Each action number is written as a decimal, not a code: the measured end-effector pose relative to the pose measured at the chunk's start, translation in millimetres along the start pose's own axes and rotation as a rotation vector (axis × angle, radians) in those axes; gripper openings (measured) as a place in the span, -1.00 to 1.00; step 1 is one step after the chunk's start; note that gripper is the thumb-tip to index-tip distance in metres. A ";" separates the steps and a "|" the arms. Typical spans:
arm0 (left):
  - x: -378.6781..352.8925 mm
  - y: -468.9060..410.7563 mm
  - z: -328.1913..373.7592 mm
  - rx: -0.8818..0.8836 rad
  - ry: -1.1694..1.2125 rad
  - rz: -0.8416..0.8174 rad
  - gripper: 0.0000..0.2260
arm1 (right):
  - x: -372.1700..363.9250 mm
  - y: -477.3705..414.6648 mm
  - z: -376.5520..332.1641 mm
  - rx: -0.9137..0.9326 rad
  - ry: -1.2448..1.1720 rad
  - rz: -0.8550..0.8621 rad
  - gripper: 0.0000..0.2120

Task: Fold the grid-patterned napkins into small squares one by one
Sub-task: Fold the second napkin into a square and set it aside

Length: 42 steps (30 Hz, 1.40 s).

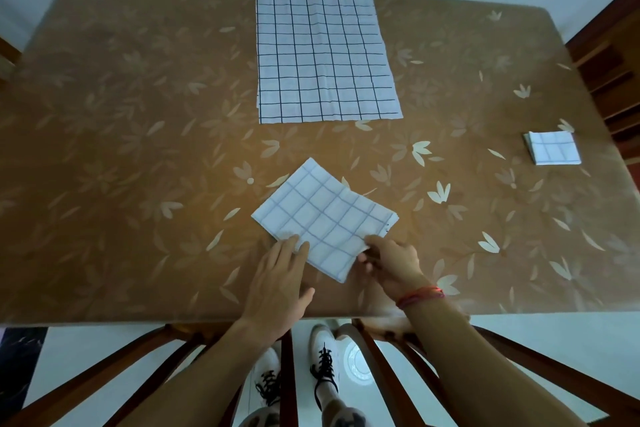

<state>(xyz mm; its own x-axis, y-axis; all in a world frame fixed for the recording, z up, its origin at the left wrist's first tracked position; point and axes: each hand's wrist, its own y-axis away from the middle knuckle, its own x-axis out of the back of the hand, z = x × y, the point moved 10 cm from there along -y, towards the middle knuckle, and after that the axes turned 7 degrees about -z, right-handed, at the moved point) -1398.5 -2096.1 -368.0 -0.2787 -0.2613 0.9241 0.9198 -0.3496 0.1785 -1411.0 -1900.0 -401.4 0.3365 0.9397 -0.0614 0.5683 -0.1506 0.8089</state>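
Observation:
A partly folded white napkin with a faint grid (323, 217) lies skewed on the brown table near its front edge. My left hand (278, 282) rests flat beside it, straight fingertips pressing its near-left edge. My right hand (393, 262) pinches the napkin's near-right corner, fingers curled around the cloth. Farther back in the middle lies a stack of unfolded grid napkins (323, 55), spread flat. A small folded square of grid napkins (553, 147) sits near the right edge of the table.
The table (121, 149) wears a brown cover with a pale leaf print. Dark wooden chairs stand at the front edge (287, 374) and at the right side (609, 73). My feet in white shoes show under the front chair.

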 end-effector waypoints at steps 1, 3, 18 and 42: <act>-1.2 -0.3 -0.5 0.010 0.002 0.005 -0.29 | -7.3 3.3 6.7 -0.034 -0.042 -0.047 -0.93; -1.5 -0.8 -3.5 0.033 0.023 0.027 -0.34 | -22.6 10.4 19.6 -0.104 -0.078 -0.159 -0.91; -12.9 17.3 -39.2 0.050 0.163 -0.025 -0.49 | 61.2 54.1 50.9 -0.414 1.560 -0.124 -0.45; 19.3 26.4 -71.2 0.097 0.337 0.167 -0.81 | -34.6 28.4 -32.7 0.685 1.236 -0.191 -0.85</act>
<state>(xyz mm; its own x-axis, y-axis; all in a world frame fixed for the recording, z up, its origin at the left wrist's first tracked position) -1399.2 -2174.4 -369.5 -0.1834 -0.5939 0.7833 0.9775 -0.1946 0.0814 -1431.0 -1926.7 -357.1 -0.4437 0.5674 0.6937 0.8939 0.2255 0.3873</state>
